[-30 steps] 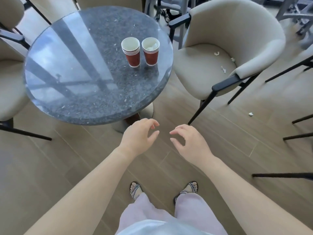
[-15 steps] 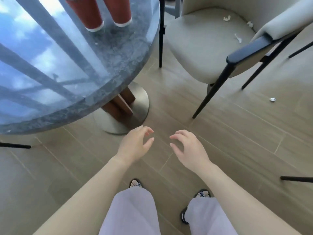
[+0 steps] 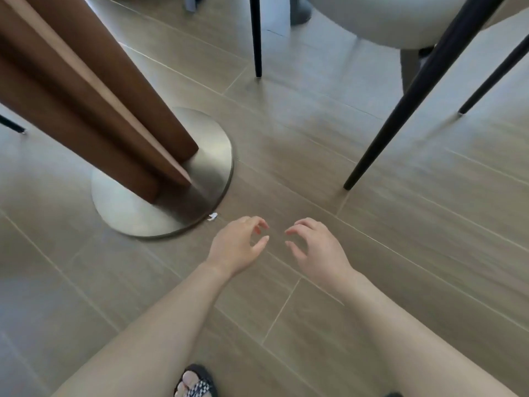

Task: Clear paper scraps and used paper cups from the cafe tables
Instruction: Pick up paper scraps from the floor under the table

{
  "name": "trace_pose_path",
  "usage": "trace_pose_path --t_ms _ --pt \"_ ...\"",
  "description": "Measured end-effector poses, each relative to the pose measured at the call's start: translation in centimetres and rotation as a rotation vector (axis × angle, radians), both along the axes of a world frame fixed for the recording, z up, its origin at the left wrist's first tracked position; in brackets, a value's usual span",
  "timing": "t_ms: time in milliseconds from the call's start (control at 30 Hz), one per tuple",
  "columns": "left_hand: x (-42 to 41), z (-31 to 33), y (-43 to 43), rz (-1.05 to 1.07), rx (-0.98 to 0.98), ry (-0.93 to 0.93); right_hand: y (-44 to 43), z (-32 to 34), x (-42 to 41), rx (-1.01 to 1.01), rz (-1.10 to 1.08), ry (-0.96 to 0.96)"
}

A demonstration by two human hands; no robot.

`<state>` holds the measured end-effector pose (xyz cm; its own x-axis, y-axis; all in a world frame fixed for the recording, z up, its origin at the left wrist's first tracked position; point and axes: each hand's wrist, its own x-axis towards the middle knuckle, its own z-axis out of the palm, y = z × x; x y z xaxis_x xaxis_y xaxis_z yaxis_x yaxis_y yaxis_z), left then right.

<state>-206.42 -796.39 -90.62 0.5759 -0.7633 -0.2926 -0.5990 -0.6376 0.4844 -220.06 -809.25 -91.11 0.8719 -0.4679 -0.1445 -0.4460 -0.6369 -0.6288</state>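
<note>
A small white paper scrap lies on the floor at the edge of the table's round metal base. My left hand hovers just right of and below the scrap, fingers loosely curled and holding nothing. My right hand hangs beside it, a little apart, also loosely curled with nothing in it. The cups and the tabletop are out of view.
The brown wooden table column rises from the metal base at the left. Black chair legs stand at upper middle and right under a beige seat. Wood-look floor tiles fill the view. One sandalled foot shows at the bottom.
The view has dropped low beneath the table; cups and tabletop have left the frame. Both hands stay loosely curled and now sit near the floor by the table base, close to a scrap.
</note>
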Motion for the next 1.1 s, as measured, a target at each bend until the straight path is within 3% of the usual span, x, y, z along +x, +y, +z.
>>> trace_pose_path --t_ms 200,367,667,967,1100 --pt "3.5 -11.4 -0.3 0.014 0.031 -0.071 -0.7 -10.8 3.2 -0.001 0.004 0.023" --pt "6.8 -16.5 -0.2 0.004 0.153 -0.134 0.2 -15.8 4.0 0.034 0.053 0.057" --pt "9.7 -18.4 1.4 0.2 0.307 -0.153 0.4 -16.9 5.3 0.045 0.04 0.077" --pt "10.2 -20.4 1.3 0.207 0.359 -0.076 -0.2 -17.6 4.1 0.069 -0.021 0.09" --pt "9.9 -20.9 1.1 0.196 0.28 -0.05 -0.8 -17.9 3.3 0.067 -0.054 0.106"
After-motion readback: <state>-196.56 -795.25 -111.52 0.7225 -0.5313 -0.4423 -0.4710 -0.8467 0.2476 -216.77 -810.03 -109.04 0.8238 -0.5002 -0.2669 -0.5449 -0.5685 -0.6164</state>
